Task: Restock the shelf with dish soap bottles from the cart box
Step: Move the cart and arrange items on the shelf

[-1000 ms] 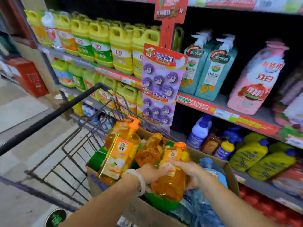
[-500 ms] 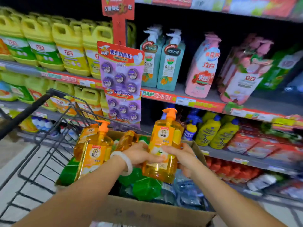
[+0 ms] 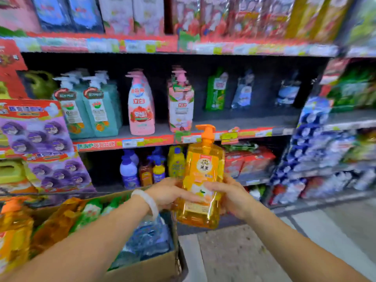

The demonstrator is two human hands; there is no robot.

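Clearly the clear orange plastic pump bottle of dish soap (image 3: 200,180) is up out of the brown cardboard cart box (image 3: 146,267) and held upright in the air, past the box's right edge and in front of the lower shelves, its orange pump head reaching about level with the red price strip along the front edge of the middle shelf (image 3: 244,121). The left hand (image 3: 171,193) wraps its fingers round the bottle's lower left side, across the label, and the right hand (image 3: 227,195) cups the lower right side, thumb on the front face; both are grasping it. Judging by how full of amber liquid it looks, the bottle should be fairly heavy for its size and bottom-weighted, so a two-handed hold low on the body seems right. Its walls look smooth, glossy and rigid, probably a little slippery, while the printed label gives some purchase. The pump neck is slender and likely the weak spot, so it is poorly suited to lifting. Remaining in the box are more orange bottles, green pouches and crinkled clear-blue packs. On the middle shelf stand teal pump bottles (image 3: 89,106) and pink curved bottles (image 3: 140,106), with bare shelf board to their right, towards that end.
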